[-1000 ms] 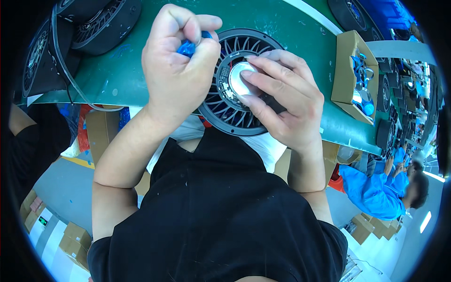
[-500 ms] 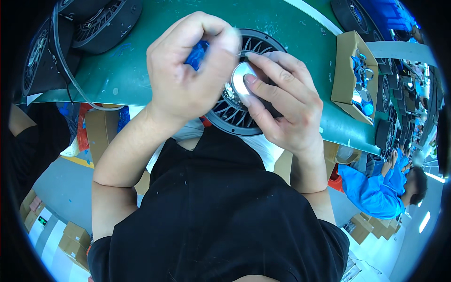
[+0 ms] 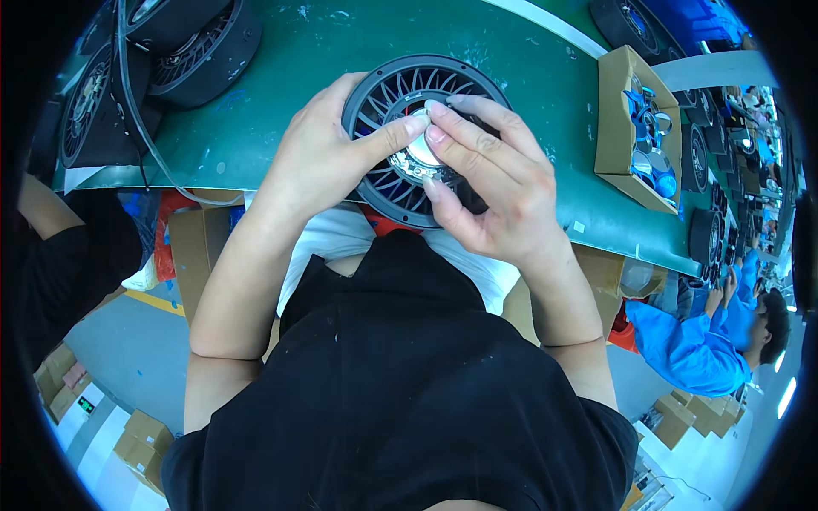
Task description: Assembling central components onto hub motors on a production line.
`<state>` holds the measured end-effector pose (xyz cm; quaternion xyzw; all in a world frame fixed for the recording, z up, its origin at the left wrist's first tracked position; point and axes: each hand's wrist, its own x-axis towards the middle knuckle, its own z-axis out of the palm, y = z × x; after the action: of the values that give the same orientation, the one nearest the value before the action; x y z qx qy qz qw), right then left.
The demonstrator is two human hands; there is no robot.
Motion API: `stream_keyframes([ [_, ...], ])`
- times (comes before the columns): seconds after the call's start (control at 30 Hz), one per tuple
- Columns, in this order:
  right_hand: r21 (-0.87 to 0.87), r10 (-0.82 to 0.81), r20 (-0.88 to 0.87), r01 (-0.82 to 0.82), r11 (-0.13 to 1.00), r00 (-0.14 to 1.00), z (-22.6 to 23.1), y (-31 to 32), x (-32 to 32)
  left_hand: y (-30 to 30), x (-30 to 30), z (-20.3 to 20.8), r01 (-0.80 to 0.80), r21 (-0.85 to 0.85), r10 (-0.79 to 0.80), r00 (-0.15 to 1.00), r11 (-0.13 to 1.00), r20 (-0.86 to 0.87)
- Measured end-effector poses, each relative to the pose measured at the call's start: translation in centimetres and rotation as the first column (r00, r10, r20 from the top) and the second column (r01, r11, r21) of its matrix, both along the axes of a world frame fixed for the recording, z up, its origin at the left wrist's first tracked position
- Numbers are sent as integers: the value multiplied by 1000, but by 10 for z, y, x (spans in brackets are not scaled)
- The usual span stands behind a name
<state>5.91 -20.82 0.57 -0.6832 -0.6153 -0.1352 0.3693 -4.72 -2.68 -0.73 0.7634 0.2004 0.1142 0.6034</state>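
A: Both hands meet over the round finned fan frame (image 3: 400, 128) at the table's (image 3: 281, 77) near edge; left hand (image 3: 319, 157) cups its rim, thumb pressing the silver hub (image 3: 419, 155)?

B: Yes — right hand (image 3: 490, 175) pinches that hub; a slip could tip the frame off — beyond sits a cardboard box (image 3: 626, 128).

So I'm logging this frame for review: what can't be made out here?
- Head view: the silver hub of the black finned wheel is mostly covered by the fingers of the left hand and right hand.
- The wheel's near rim is hidden under both hands.
- Contents of the cardboard box are too small to identify.
- The black parts at the upper left are cut off by the picture's rim.
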Motion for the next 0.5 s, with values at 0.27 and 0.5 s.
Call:
stream_keyframes([
  [0.27, 98, -19, 17, 17, 995, 1000, -4, -2, 5, 12, 6, -6, 57, 51, -59, 998, 997, 38],
  [0.5, -21, -403, -316, 418, 908, 859, -11, -29, -7, 7, -24, 19, 103, -108, -128, 956, 989, -263],
])
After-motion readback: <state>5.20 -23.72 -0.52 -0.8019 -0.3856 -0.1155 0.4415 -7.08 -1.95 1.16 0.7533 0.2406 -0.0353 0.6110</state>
